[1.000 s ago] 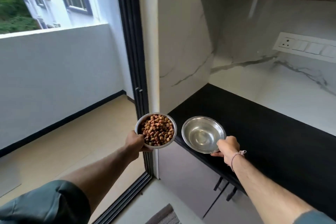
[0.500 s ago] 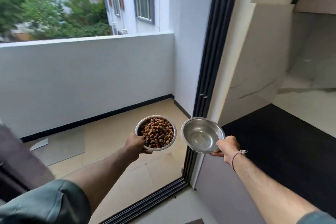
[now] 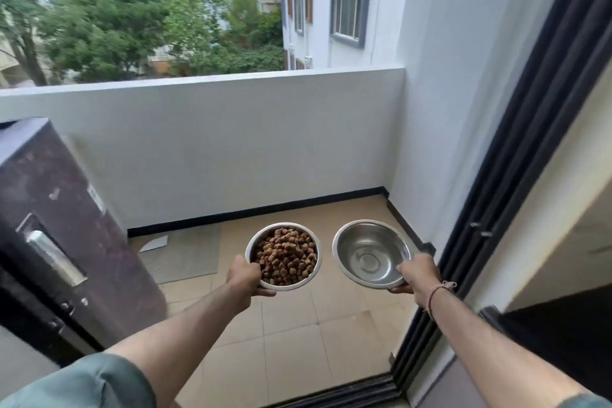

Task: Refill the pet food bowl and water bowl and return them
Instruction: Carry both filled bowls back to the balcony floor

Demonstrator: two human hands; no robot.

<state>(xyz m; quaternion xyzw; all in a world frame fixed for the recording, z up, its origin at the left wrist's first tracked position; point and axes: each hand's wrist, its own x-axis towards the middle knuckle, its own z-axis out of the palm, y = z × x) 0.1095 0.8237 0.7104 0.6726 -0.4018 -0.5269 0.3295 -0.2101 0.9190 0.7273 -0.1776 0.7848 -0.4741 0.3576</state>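
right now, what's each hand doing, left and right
Left hand: grips the food bowl by its rim.
Right hand: grips the water bowl by its rim.

No legible text, brand, number or sign can be read. One small pale sticker point(image 3: 96, 199) is fixed to the dark door panel point(image 3: 109, 242), above and to the right of its metal handle point(image 3: 54, 257). The sticker's print is too blurred to read.

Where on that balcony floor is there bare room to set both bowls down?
Bare tiles run from the grey mat across to the black skirting under the right wall, and back to the sliding door track. It is crowded on the left, where the dark door stands close by the mat.
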